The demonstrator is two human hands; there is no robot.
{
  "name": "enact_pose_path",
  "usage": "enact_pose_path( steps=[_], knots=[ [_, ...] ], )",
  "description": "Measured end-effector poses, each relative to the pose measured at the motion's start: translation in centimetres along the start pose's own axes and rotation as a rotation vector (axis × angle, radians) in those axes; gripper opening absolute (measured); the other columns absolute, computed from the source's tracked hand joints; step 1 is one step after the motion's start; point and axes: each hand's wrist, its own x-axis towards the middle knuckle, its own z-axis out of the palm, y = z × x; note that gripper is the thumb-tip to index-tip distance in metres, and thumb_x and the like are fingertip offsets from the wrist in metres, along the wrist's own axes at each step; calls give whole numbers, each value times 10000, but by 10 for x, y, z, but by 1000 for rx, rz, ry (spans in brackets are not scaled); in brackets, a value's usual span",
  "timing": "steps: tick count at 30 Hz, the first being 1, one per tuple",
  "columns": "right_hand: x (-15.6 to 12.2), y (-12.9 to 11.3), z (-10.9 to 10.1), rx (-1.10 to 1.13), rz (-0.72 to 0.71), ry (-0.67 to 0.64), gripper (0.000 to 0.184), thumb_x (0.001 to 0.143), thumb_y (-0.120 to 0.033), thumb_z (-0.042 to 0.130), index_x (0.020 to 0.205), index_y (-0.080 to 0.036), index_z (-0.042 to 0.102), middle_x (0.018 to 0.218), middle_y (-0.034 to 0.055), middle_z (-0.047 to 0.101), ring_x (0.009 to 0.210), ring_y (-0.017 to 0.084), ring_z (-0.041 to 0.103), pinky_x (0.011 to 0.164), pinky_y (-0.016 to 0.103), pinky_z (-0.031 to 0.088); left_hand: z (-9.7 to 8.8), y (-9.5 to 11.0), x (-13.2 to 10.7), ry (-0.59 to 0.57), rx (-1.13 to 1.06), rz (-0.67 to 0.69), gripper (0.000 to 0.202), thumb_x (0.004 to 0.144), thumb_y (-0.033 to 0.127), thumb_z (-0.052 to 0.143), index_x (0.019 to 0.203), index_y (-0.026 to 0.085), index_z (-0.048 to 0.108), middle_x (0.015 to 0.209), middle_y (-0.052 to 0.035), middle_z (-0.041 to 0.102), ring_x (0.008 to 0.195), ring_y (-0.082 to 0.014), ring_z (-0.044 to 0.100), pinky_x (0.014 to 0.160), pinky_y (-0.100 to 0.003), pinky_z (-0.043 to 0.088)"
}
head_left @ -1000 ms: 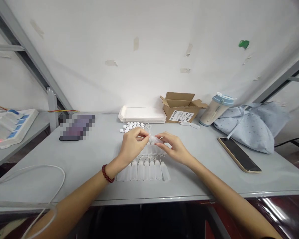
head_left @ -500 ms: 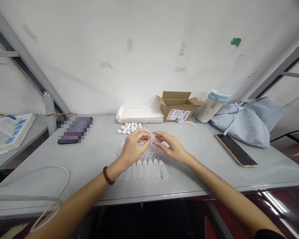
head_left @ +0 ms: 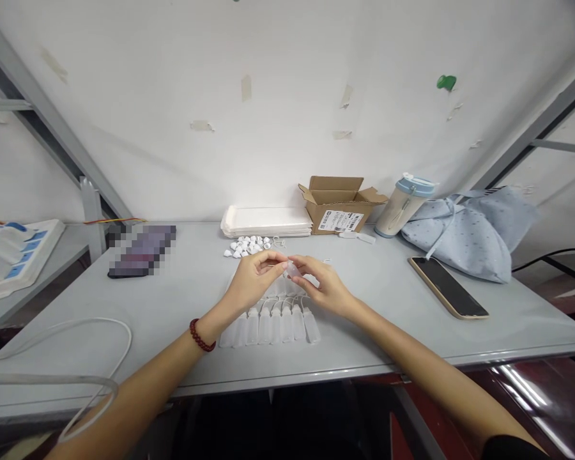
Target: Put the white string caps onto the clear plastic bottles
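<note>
My left hand point(head_left: 257, 273) and my right hand point(head_left: 326, 284) meet above the table, fingertips almost touching. A small translucent plastic bottle point(head_left: 293, 268) is pinched in my right fingers. My left thumb and forefinger press together at its end; what they grip there is too small to make out. Below my hands lies a row of similar translucent bottles point(head_left: 275, 326) with white cord loops at their tops. Behind that row is another, partly covered by my hands. A pile of small white caps point(head_left: 249, 246) lies just beyond my left hand.
At the back stand a stack of white trays point(head_left: 268, 221), an open cardboard box point(head_left: 338, 207) and a tumbler point(head_left: 405, 204). A blue cloth bag point(head_left: 464, 233) and a phone point(head_left: 448, 287) lie right. White cable point(head_left: 124, 338) loops at left, near a blurred-out item point(head_left: 144, 251).
My hands have come closer together, and the left fingers now meet the small bottle in my right fingers. The view has shifted slightly.
</note>
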Motion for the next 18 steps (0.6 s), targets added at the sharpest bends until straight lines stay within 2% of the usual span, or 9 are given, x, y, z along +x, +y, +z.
enact_pose_path(
  steps=[12,18],
  knots=[
    [-1,-2,0,-51,7,43,261,930,-262,490,1177,-210,558,928,70,654,821,180,629,744,327,524,-3,5,0,-6,-11,-85,202,694,320,742,818,166,696,876,-37,707,856,-187,648,802,-297,522],
    [0,-2,1,-34,16,68,264,933,-282,483,1170,-203,568,950,80,665,820,182,630,750,334,529,-4,2,3,-49,65,-154,241,772,411,650,770,181,720,803,-40,707,767,-192,628,688,-301,517]
  ],
)
